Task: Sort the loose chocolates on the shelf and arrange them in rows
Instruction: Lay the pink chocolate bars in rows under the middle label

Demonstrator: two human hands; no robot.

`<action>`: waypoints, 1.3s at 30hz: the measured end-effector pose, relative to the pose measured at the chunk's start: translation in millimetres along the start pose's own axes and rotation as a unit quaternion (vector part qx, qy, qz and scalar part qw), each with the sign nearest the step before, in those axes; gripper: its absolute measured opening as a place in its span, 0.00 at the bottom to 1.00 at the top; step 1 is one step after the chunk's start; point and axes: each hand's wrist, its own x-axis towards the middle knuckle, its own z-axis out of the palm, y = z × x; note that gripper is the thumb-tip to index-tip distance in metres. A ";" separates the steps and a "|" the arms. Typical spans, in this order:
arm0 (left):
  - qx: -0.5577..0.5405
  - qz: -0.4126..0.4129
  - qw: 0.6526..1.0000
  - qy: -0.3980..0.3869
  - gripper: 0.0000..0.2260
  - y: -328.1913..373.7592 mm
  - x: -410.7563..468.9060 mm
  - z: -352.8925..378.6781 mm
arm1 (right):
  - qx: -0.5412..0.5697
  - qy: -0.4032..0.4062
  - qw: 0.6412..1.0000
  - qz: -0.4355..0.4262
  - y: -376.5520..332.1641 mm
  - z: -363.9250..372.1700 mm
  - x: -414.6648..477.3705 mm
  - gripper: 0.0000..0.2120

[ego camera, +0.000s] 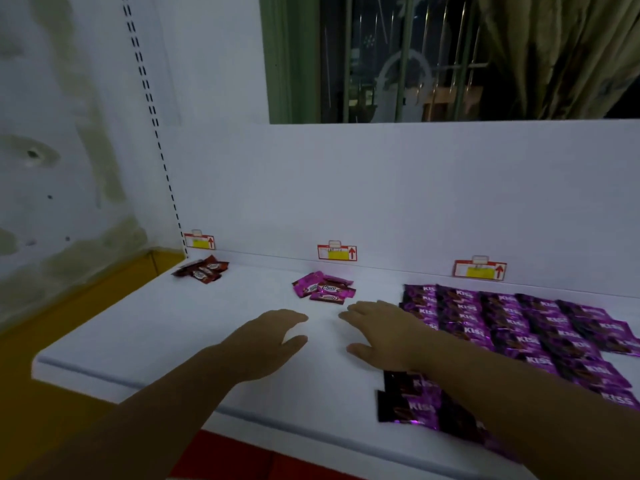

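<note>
Purple foil packs [519,327] marked Kiss lay in overlapping rows across the right half of the white shelf [156,334], running from its back edge to its front edge. Two small heaps were not yet laid out: pink packs [323,289] near the middle of the back edge, and brown packs [202,270] in the back left corner.

The left hand [273,336] and right hand [381,336] were both spread wide, fingers straight, holding nothing. They were over the bare middle of the shelf, just short of the pink heap. I could not tell whether the palms touched the surface.

These little packs looked light and thin, with crinkly wrappers likely to slide easily on the smooth shelf. A pinch across the short sides or at a crimped end should lift one. Flat fingers could probably sweep several along at once, though a hard squeeze might dent the chocolate.

Three red-and-yellow price tags [337,251] stood along the back edge, one behind each group. Nothing lay between the hands and the pink heap. The right forearm, however, passed over the nearest purple rows, so a careless sweep could drag them crooked.
</note>
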 end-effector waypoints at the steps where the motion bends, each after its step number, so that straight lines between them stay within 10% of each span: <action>1: 0.010 -0.001 1.000 -0.006 0.22 -4.5 5.6 -0.8 | -0.004 -0.001 1.000 0.000 6.0 0.7 10.4 0.29; 24: -0.009 0.065 0.998 0.017 0.26 -68.5 182.2 17.2 | 0.113 0.003 0.991 0.066 60.1 37.7 142.4 0.27; 32: -0.284 0.113 0.950 0.058 0.05 -89.5 174.2 14.0 | 0.174 0.016 0.983 0.047 38.5 20.7 118.4 0.21; 39: -0.341 0.092 0.933 0.062 0.08 -92.9 171.9 18.4 | 0.273 -0.019 0.955 0.113 19.6 20.6 92.5 0.24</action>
